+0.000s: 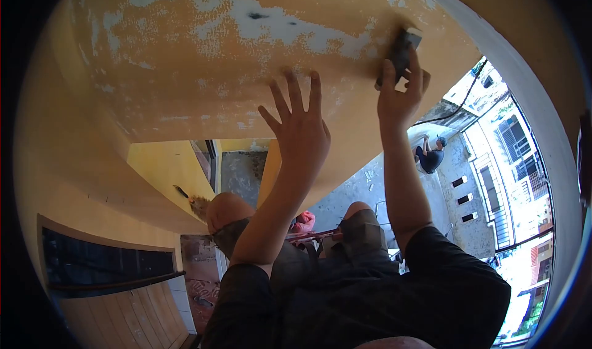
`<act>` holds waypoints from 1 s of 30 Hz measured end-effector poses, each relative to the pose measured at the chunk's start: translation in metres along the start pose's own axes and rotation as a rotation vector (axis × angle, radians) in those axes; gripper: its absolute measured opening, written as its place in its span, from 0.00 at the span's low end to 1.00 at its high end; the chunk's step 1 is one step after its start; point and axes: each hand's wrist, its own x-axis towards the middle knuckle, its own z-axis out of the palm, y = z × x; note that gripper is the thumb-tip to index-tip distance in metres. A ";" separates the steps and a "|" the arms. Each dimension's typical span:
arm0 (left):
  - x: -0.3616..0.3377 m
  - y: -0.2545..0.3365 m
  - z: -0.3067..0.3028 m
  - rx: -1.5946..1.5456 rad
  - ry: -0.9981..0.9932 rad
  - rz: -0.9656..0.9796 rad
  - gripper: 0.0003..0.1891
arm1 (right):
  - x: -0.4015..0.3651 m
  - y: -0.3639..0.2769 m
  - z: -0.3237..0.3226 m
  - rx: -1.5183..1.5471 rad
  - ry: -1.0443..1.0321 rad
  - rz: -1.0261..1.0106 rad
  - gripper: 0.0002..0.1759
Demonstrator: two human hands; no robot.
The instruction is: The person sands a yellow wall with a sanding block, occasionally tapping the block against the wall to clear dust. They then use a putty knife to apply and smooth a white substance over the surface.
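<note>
Dark rectangular block [401,50], pale at one end, sits at the upper right of the frame, gripped by the right hand [398,102], seemingly to keep it against the patchy orange-and-grey painted surface [203,59]. Near centre, the left hand [302,133] splays, grasping nothing, perhaps for bracing.

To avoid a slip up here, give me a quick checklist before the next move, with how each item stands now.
1. Dark block held in the right hand: ok.
2. Dark block flat on the painted surface: cannot tell, it is blurred.
3. Left hand free of tools: ok, fingers spread, nothing held.
4. Painted surface even: not ok, pale patches show.
5. Secure footing: cannot tell, feet out of sight.
6. Co-worker clear of the dark block: ok, lower down and farther off.
</note>
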 end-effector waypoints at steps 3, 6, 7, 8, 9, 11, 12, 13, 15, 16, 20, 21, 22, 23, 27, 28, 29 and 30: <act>-0.001 0.001 0.000 -0.022 -0.017 0.002 0.45 | -0.029 0.010 0.012 -0.086 0.011 -0.050 0.27; 0.000 0.000 0.000 -0.042 -0.026 -0.004 0.45 | -0.051 0.018 0.018 -0.100 0.015 0.003 0.27; 0.002 0.000 0.000 -0.052 -0.060 -0.008 0.46 | -0.037 0.008 0.023 -0.094 0.015 -0.008 0.27; 0.005 0.000 0.000 -0.063 -0.058 -0.018 0.46 | -0.022 -0.002 0.025 -0.077 0.050 0.026 0.27; 0.005 0.000 -0.002 -0.064 -0.053 -0.010 0.46 | -0.014 -0.008 0.024 -0.071 0.075 0.059 0.28; 0.004 0.002 -0.005 -0.082 -0.056 -0.005 0.46 | -0.017 -0.007 0.021 -0.126 0.049 0.031 0.28; 0.004 0.002 -0.006 -0.107 -0.059 -0.030 0.46 | -0.018 -0.005 0.021 -0.152 0.049 0.013 0.29; 0.005 0.001 -0.006 -0.106 -0.064 -0.020 0.47 | -0.027 0.001 0.020 -0.135 0.022 -0.027 0.29; 0.006 0.001 -0.006 -0.107 -0.075 -0.007 0.47 | -0.028 0.009 0.021 -0.116 0.008 -0.041 0.29; 0.007 -0.002 -0.005 -0.127 -0.084 -0.021 0.47 | -0.029 0.010 0.021 -0.097 0.011 -0.027 0.29; 0.004 0.002 -0.007 -0.141 -0.099 0.002 0.46 | -0.016 0.004 0.022 -0.216 0.030 -0.070 0.30; 0.004 0.003 -0.008 -0.135 -0.107 -0.006 0.46 | -0.020 0.006 0.020 -0.212 0.048 -0.067 0.30; 0.005 0.001 -0.009 -0.122 -0.107 -0.020 0.46 | -0.029 0.009 0.019 -0.196 0.030 -0.036 0.30; 0.006 0.001 -0.009 -0.096 -0.121 -0.015 0.46 | -0.033 0.012 0.022 -0.174 0.004 -0.010 0.30; 0.002 0.004 -0.007 -0.138 -0.104 -0.015 0.46 | -0.019 0.003 0.031 -0.115 0.086 -0.035 0.29; 0.002 0.002 -0.006 -0.137 -0.100 -0.015 0.46 | -0.026 0.004 0.027 -0.125 0.088 -0.032 0.29; 0.004 0.001 -0.005 -0.129 -0.083 -0.011 0.46 | -0.036 0.008 0.022 -0.171 0.047 -0.034 0.29; 0.007 0.001 -0.006 -0.117 -0.063 -0.003 0.46 | -0.039 0.006 0.024 -0.200 0.012 -0.041 0.29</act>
